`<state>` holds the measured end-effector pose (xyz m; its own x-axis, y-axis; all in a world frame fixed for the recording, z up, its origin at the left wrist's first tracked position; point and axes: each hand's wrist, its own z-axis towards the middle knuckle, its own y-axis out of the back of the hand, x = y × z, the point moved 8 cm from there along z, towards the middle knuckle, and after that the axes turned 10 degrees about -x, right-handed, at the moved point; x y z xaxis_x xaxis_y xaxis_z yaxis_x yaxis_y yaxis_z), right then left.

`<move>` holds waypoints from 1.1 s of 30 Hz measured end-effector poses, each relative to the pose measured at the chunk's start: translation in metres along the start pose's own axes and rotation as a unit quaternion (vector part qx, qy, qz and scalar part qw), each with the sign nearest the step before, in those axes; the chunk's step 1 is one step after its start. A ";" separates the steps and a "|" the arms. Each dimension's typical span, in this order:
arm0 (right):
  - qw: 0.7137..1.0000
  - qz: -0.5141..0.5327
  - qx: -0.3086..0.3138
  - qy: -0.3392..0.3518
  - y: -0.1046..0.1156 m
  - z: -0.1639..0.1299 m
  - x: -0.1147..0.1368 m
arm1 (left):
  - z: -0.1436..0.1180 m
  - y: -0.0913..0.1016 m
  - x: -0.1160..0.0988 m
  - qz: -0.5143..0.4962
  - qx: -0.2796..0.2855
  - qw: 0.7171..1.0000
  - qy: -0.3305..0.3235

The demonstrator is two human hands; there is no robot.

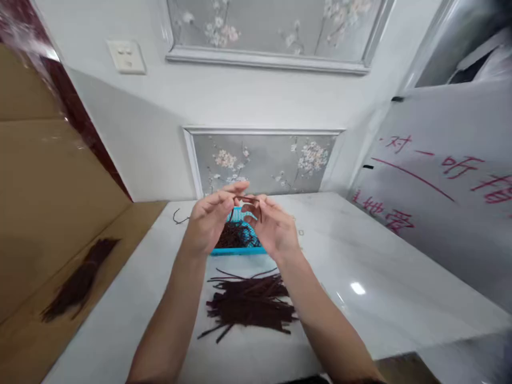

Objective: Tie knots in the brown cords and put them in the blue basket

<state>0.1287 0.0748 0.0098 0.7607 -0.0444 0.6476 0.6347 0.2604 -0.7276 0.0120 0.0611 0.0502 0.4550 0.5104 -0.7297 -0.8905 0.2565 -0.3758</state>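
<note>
Head view: we log both hands above the blue tray [238,250].
Left hand [208,224]: fingers pinch the dark cord [248,200].
Right hand [272,226]: pinches the cord's other end.
Cord axis: left-right between our fingertips.

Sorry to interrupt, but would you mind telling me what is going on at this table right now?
A person holds one thin dark cord up between the left hand and the right hand, pinched in the fingers of both. Just beyond the hands sits a blue basket of dark cords. A loose pile of cut cords lies on the white table, and another bundle rests on the brown cardboard at the left.
</note>
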 end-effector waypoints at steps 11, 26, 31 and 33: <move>0.997 0.067 -0.022 0.022 -0.005 -0.007 0.009 | -0.008 -0.007 0.025 -0.114 -0.162 0.980 0.012; 0.983 -0.088 -0.034 0.155 -0.003 -0.009 0.024 | -0.041 -0.022 -0.027 0.182 -0.196 0.899 -0.347; 0.977 -0.111 -0.063 0.173 0.000 -0.014 0.026 | -0.051 -0.017 -0.030 0.210 -0.261 0.857 -0.392; 0.978 -0.100 -0.074 0.168 0.002 -0.013 0.026 | -0.050 -0.012 -0.026 0.204 -0.287 0.865 -0.356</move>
<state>0.1512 0.0613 0.0223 0.6059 -0.4009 0.6871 0.7689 0.0737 -0.6351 0.0107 0.0041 0.0453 -0.1981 0.8914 -0.4076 -0.7345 -0.4104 -0.5405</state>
